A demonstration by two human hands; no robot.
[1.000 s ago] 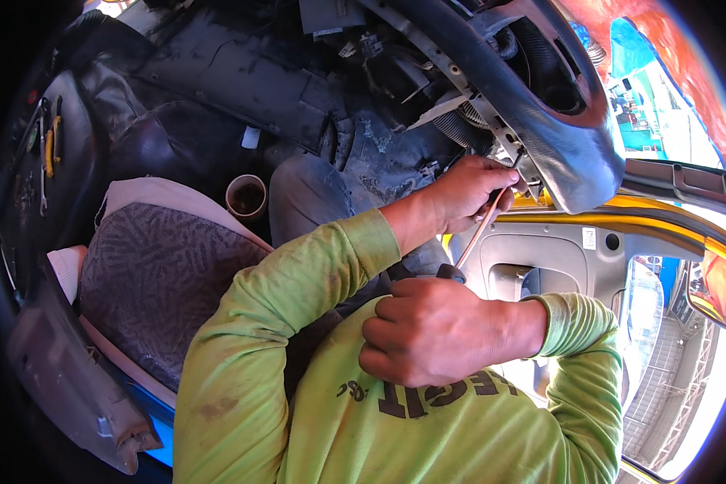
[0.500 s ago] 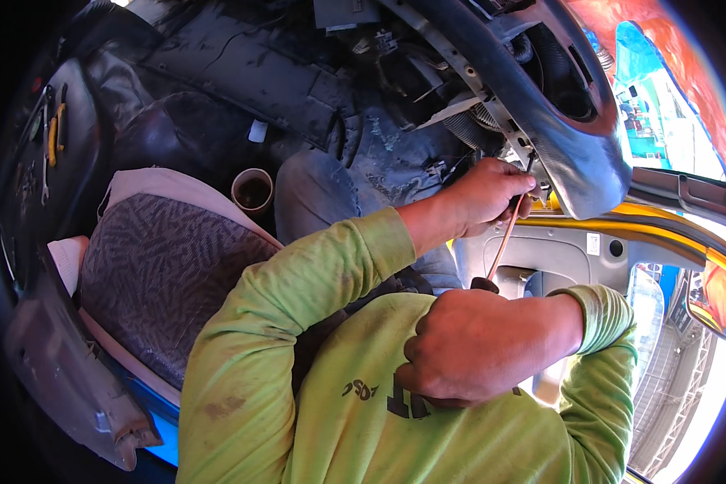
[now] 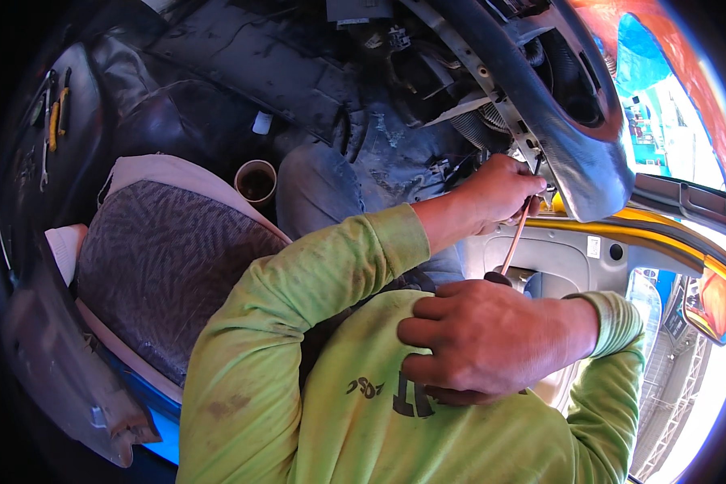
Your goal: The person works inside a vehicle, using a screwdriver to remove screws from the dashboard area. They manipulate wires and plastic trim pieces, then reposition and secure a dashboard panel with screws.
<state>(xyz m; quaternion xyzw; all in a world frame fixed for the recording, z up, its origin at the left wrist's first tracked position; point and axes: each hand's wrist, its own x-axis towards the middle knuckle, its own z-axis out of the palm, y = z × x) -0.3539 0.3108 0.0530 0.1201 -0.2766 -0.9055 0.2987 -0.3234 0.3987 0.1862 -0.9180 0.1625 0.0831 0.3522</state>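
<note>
A long thin screwdriver [image 3: 514,247] slants up from my chest to the lower right end of the dark dashboard [image 3: 573,165]. My left hand [image 3: 504,190] pinches its shaft close to the tip, right beside the metal bracket [image 3: 527,143] under the dashboard's edge. The exact spot where the tip meets the panel is too small to make out. My right hand [image 3: 492,339] curls its fingers around the handle in front of my green shirt. Only the dark front end of the handle shows; the palm hides the rest.
Left of my knee, a cup of dark liquid [image 3: 256,182] stands by the patterned seat [image 3: 161,266]. Pliers with yellow handles [image 3: 54,125] and a wrench [image 3: 45,165] lie at the far left. A grey door panel [image 3: 569,248] with a yellow frame is on the right.
My right hand has turned on the handle, and its fingers look more spread over the top. My left hand stays at the shaft. The whole view has shifted slightly.
</note>
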